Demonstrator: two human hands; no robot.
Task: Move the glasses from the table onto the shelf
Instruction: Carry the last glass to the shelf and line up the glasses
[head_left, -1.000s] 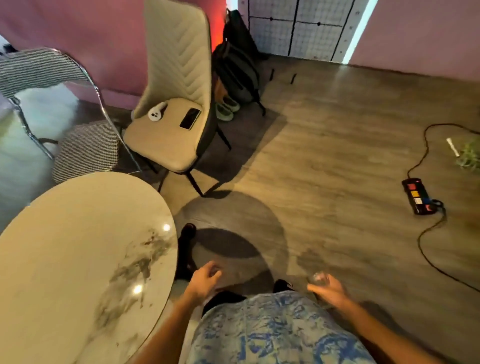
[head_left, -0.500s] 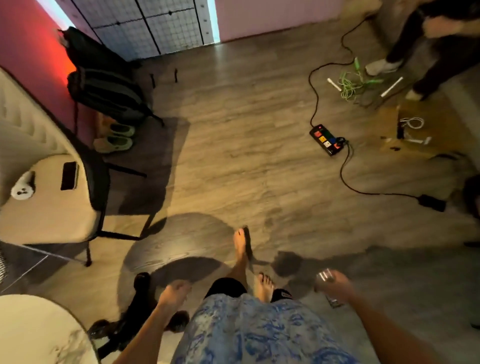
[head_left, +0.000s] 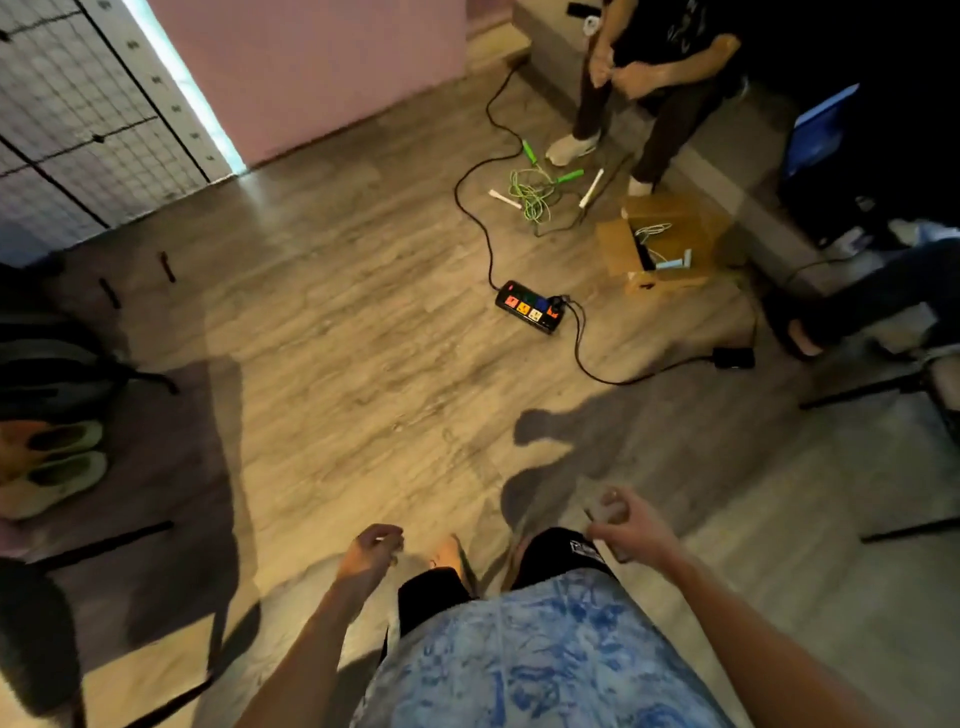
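My right hand (head_left: 631, 530) hangs low at the right of my body, its fingers wrapped around a small clear glass (head_left: 609, 512), which is blurred and mostly covered by the fingers. My left hand (head_left: 370, 553) swings beside my left thigh with the fingers loosely curled and nothing in it. Both hands are above the wooden floor. Neither the table nor the shelf appears in this view.
A black power strip (head_left: 529, 313) with its cable lies on the floor ahead. Green cords (head_left: 532, 195) and a cardboard box (head_left: 654, 244) sit beyond it. A seated person (head_left: 649, 78) is at the far right. Shoes (head_left: 52, 467) and a backpack (head_left: 47, 364) are at the left.
The view has swung right, away from the round table and the chair, toward the power strip and the seated person. My right hand keeps hold of the glass; my feet have stepped forward.
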